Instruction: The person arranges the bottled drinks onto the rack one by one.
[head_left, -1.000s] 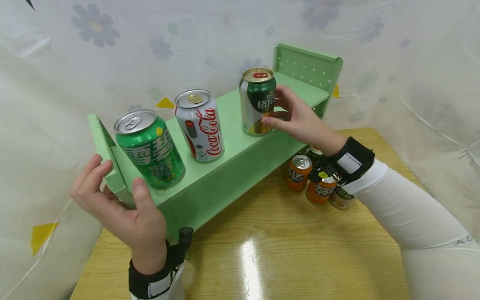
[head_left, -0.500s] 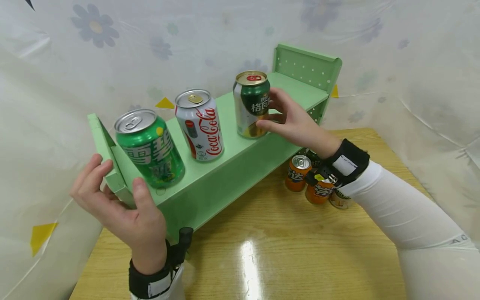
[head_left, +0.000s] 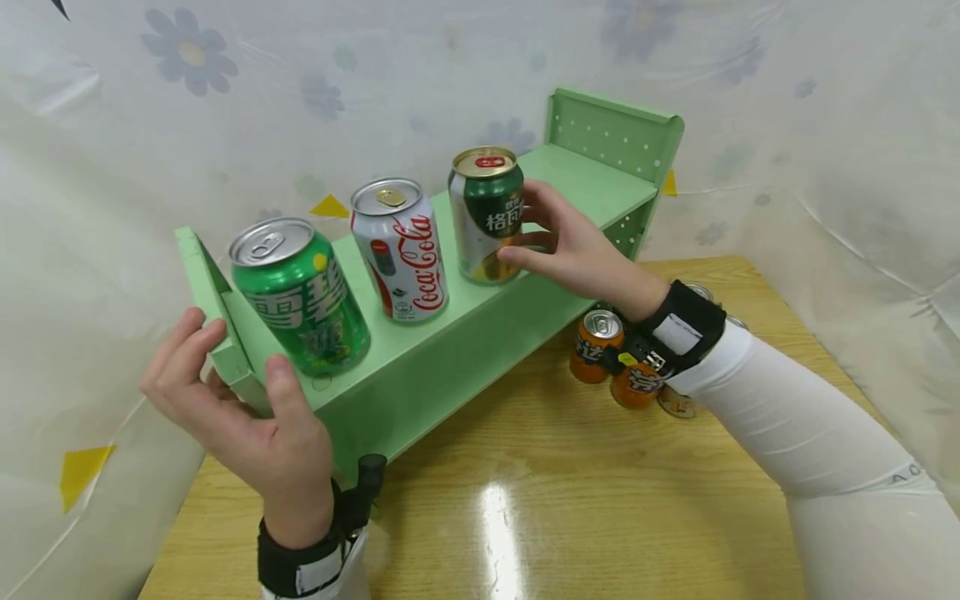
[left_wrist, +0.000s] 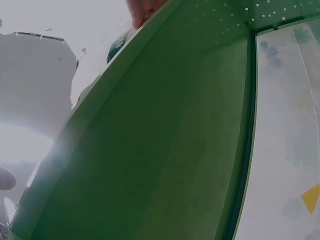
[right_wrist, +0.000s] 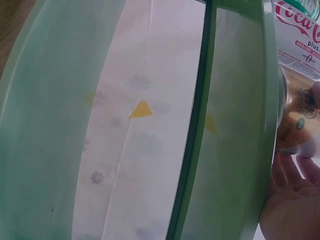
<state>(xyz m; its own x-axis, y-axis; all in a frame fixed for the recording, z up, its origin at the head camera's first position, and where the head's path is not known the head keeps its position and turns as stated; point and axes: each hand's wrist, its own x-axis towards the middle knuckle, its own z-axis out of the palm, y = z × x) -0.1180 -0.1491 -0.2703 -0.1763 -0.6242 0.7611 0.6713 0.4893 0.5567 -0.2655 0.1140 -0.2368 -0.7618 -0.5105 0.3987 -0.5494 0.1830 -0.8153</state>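
A green kvass can (head_left: 491, 212) with a gold lid stands upright on the green shelf (head_left: 468, 304). My right hand (head_left: 573, 250) holds it from the right, thumb in front and fingers behind. Its gold lower part also shows in the right wrist view, close to the Coca-Cola can (right_wrist: 300, 40). Further left on the shelf are that white and red can and a green Sprite can (head_left: 300, 296). My left hand (head_left: 247, 417) is at the shelf's left end, fingers loosely bent against the end panel and thumb raised before it. Some left fingers are partly hidden by the panel.
Under the shelf's right side, orange Fanta cans (head_left: 596, 346) and other cans stand on the wooden table (head_left: 570, 492), partly hidden by my right wrist. A dotted end panel (head_left: 615, 137) rises at the shelf's right. Flowered plastic sheeting (head_left: 420, 75) hangs behind.
My right hand has moved the kvass can leftward along the shelf, closer to the Coca-Cola can. The left hand and the other two shelf cans have stayed in place.
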